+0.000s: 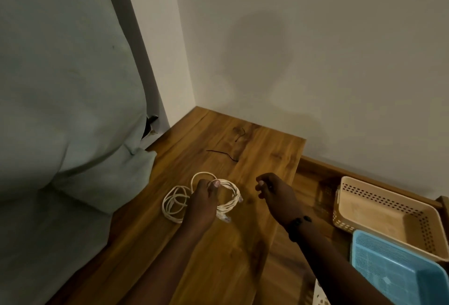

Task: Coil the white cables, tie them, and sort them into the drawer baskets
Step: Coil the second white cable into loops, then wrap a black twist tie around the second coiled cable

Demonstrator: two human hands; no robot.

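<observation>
Both hands hover low over the wooden tabletop [218,244]. My left hand [202,203] grips a coiled white cable [230,195], fingers curled round the bundle and thumb pressed on top; the coil's free side bulges to the right of that hand, toward my other hand, with its plug ends hanging at the near edge. A second, looser cable [173,203] lies on the tabletop just left of the same hand, its loops touching or running under it; I cannot tell which.

My right hand [273,191] is a short way right of the coil, apart from it, fingertips pinched together. It may hold something thin and dark, but I cannot make it out. A black tie [222,154] lies on the wood beyond both hands, nearer the wall [315,61].

Tying looks like the step in hand: the coil's open side faces my right hand, so that hand is better placed to wrap it.

To my far right sit a beige basket [384,210] and, nearer me, a blue basket [393,273].
</observation>
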